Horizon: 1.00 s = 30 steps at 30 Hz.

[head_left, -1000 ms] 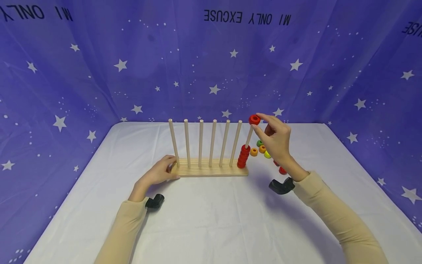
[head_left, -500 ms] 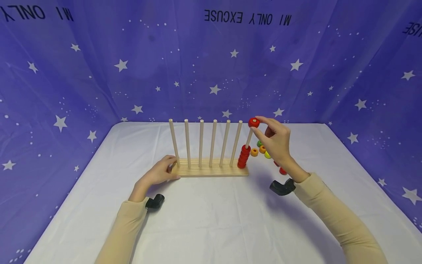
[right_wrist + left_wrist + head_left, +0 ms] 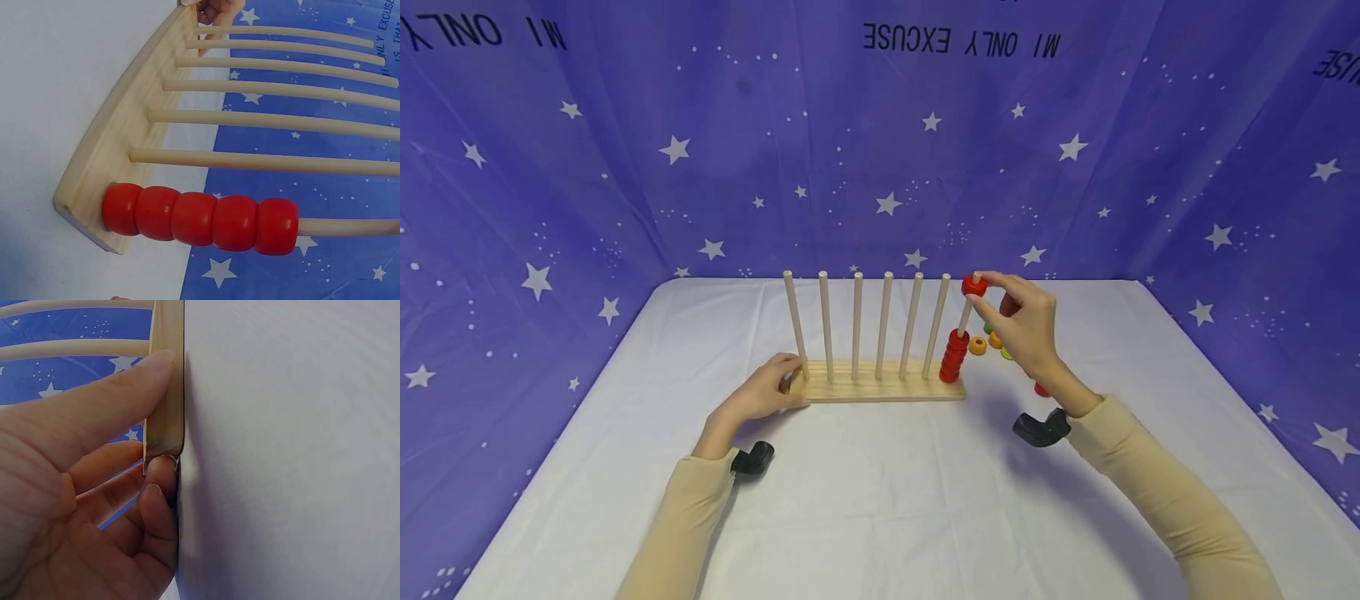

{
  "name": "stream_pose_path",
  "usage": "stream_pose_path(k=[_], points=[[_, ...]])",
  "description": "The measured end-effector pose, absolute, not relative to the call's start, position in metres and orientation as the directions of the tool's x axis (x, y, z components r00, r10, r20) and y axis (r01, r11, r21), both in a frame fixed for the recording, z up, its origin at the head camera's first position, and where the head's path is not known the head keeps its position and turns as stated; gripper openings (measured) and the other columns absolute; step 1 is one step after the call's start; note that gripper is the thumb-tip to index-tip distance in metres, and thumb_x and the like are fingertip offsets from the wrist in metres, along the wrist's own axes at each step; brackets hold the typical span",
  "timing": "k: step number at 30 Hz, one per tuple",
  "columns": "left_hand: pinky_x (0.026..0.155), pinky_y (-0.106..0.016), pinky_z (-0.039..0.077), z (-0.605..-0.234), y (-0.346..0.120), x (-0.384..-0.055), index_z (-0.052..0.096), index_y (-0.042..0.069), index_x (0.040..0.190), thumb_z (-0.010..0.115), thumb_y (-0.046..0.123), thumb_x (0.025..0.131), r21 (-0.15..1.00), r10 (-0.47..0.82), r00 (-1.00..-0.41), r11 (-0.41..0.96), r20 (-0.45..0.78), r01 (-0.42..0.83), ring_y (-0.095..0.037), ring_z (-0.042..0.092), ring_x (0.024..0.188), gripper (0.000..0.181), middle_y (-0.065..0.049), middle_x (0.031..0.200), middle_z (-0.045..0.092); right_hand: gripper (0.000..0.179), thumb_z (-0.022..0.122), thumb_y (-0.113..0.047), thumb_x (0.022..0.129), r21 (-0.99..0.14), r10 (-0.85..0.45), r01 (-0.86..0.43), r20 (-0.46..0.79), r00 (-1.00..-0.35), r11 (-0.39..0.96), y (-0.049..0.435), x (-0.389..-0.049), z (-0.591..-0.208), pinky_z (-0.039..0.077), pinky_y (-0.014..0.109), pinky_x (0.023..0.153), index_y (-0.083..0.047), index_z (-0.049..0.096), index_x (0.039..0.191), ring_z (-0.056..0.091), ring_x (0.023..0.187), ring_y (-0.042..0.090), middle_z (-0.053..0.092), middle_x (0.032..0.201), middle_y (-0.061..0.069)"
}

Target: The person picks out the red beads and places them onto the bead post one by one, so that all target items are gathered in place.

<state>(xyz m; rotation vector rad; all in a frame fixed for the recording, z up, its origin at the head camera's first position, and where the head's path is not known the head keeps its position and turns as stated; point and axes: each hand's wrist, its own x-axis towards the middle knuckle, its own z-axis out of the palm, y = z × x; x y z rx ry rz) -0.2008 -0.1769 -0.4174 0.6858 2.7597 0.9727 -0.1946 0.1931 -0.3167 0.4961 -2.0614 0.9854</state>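
A wooden base (image 3: 880,388) with several upright pegs stands on the table. Its rightmost peg carries a stack of several red beads (image 3: 953,357), also seen close up in the right wrist view as red beads (image 3: 194,219). My right hand (image 3: 1026,321) pinches another red bead (image 3: 973,287) between thumb and fingertips; the peg's tip pokes up through it, well above the stack. At the base's left end, my left hand (image 3: 763,387) grips the wood, and in the left wrist view its thumb (image 3: 156,369) lies along the front edge with fingers curled at the end.
Right of the base lie loose beads: an orange bead (image 3: 977,346), a red bead (image 3: 1042,389), and others partly hidden behind the right hand. A white cloth (image 3: 880,500) covers the table. A purple star-patterned curtain (image 3: 820,167) hangs behind and at the sides.
The red bead in my right hand has come down from the peg's top, and the peg's tip now shows through its hole. My left hand has stayed on the base.
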Motion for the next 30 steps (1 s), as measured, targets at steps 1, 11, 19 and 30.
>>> stream_pose_path(k=[1, 11, 19, 30], points=[[0.065, -0.020, 0.039, -0.418, -0.177, -0.201, 0.039, -0.013, 0.136, 0.073, 0.018, 0.080, 0.623, 0.460, -0.887, 0.688, 0.022, 0.373, -0.015, 0.048, 0.078, 0.072, -0.026, 0.133, 0.044, 0.030, 0.078, -0.007, 0.073, -0.478, -0.015, -0.619, 0.784, -0.621, 0.622, 0.193, -0.194, -0.317, 0.025, 0.015, 0.050, -0.002, 0.072, 0.102, 0.031, 0.052, 0.002, 0.058, 0.066, 0.010], [0.065, -0.020, 0.039, -0.418, -0.177, -0.201, 0.040, -0.012, 0.135, 0.073, 0.018, 0.080, 0.622, 0.467, -0.883, 0.683, 0.031, 0.383, -0.015, 0.048, 0.077, 0.071, -0.025, 0.132, 0.044, 0.030, 0.077, -0.007, 0.074, -0.468, -0.043, -0.636, 0.785, -0.618, 0.614, 0.195, -0.194, -0.321, 0.026, 0.015, 0.048, -0.002, 0.071, 0.103, 0.031, 0.051, 0.002, 0.067, 0.077, 0.014], [0.065, -0.020, 0.039, -0.418, -0.177, -0.201, 0.041, -0.011, 0.135, 0.073, 0.017, 0.080, 0.615, 0.471, -0.881, 0.684, 0.038, 0.392, -0.015, 0.048, 0.078, 0.070, -0.025, 0.132, 0.045, 0.032, 0.078, -0.007, 0.074, -0.485, -0.054, -0.622, 0.760, -0.647, 0.615, 0.197, -0.193, -0.326, 0.026, 0.014, 0.047, -0.003, 0.071, 0.105, 0.032, 0.049, 0.003, 0.070, 0.083, 0.014], [0.065, -0.020, 0.038, -0.417, -0.177, -0.199, 0.041, -0.013, 0.134, 0.072, 0.016, 0.080, 0.614, 0.472, -0.881, 0.683, 0.041, 0.395, -0.015, 0.047, 0.077, 0.069, -0.025, 0.131, 0.045, 0.031, 0.079, -0.006, 0.072, -0.487, -0.081, -0.606, 0.734, -0.674, 0.629, 0.198, -0.192, -0.331, 0.026, 0.014, 0.046, -0.003, 0.072, 0.102, 0.032, 0.048, 0.005, 0.070, 0.084, 0.013]])
